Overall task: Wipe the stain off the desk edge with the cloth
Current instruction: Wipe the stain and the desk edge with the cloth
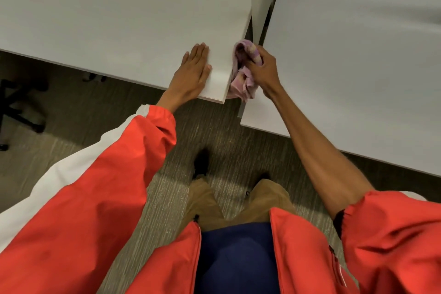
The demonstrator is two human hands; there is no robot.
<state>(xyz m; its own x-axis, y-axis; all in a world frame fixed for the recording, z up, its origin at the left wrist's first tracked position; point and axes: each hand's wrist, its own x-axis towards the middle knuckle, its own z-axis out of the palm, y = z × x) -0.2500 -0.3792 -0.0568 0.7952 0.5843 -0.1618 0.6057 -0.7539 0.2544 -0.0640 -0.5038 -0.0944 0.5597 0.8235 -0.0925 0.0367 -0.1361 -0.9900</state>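
From where the person stands between two pale grey laminate desks, the whole business turns on one thin strip: the right-hand side edge of the left desk point(232, 64), which runs away from the body, from the near corner up toward the narrow gap between the two tops. The bunched pink terry cloth point(241, 71) is pressed against that edge face, so the surface to be cleaned lies to the left of the working fingers, and its long axis points almost straight ahead. The right hand point(262, 69) is the one on the job; its fingers are curled closed around the wad of cloth, thumb side toward the edge, with loose folds hanging below the corner. The left hand point(194, 69) holds nothing: it lies flat and spread, palm down on the left desk's top just beside the same edge, apparently bracing. The second grey desk point(346, 67) sits close on the right, behind the working hand, which leaves little room for sideways motion. I cannot make out the stain itself; the cloth covers that stretch of the edge. My guess is that any further stroke has to travel along the edge, forward or back toward the corner, with pressure directed leftward into the face.
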